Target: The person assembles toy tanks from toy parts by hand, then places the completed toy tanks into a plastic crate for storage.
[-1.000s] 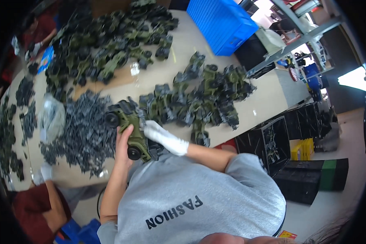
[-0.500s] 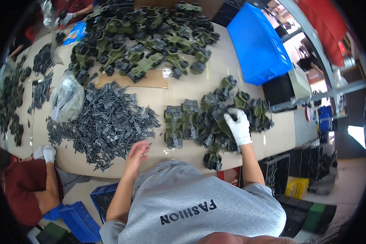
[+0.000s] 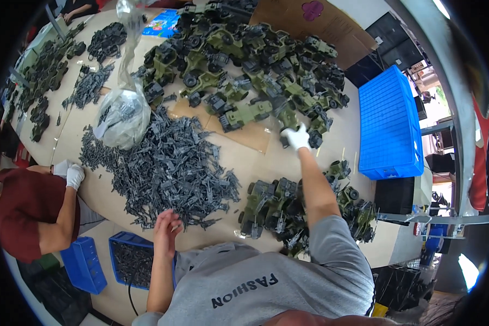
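My right hand (image 3: 297,138), in a white glove, reaches to the near edge of the far pile of toy military trucks (image 3: 239,43). Its fingers close on the end of a green toy truck (image 3: 286,115). My bare left hand (image 3: 167,231) hovers by the near edge of a heap of small dark grey plastic gun parts (image 3: 171,163). Its fingers are curled together, and whatever lies between them is too small to make out. Beneath my right forearm is a nearer group of green toy trucks (image 3: 277,204), some with grey guns on top.
A clear plastic bag (image 3: 124,117) lies on the heap. To the right stands a blue crate (image 3: 390,125). At left a co-worker in a dark red shirt (image 3: 35,212) sits with gloved hands at the table edge. A blue bin of dark parts (image 3: 130,261) stands below.
My right hand has left the nearer truck group and reached out to the far pile. My left hand has drawn in, its fingers more curled. The whole view has shifted.
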Tool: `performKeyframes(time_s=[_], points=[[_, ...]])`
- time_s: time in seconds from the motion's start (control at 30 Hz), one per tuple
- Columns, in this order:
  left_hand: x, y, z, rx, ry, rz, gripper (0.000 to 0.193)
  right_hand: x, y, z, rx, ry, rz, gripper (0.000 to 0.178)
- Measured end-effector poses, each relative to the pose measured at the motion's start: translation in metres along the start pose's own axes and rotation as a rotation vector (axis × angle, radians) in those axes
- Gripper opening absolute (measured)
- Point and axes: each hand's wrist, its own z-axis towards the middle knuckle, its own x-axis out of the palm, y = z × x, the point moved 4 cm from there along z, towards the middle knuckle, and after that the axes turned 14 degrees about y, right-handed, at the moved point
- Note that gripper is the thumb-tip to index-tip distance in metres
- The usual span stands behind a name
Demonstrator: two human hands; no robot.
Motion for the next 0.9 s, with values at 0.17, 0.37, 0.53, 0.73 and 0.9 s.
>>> performKeyframes(time_s=[0.17,0.37,0.53,0.73,0.9], points=[[0.076,0.005,0.052,-0.141,0.551,0.009,0.062,-0.016,0.036,-0.145,0.058,0.612,1.182,0.034],[0.139,0.007,0.061,0.158,0.846,-0.264,0.084,0.038,0.107,-0.317,-0.006,1.243,0.653,0.061],[0.043,-0.040,0.028,0.243,0.472,-0.195,0.079,0.117,0.122,-0.200,-1.084,0.328,-0.671,0.032],[-0.017,-0.049,-0.022,0.338,0.327,-0.376,0.071,0.189,0.138,-0.143,-1.395,0.339,-1.111,0.029],[0.007,-0.034,-0.020,0.285,0.307,-0.475,0.062,0.176,0.107,-0.151,-1.138,0.338,-1.103,0.017]])
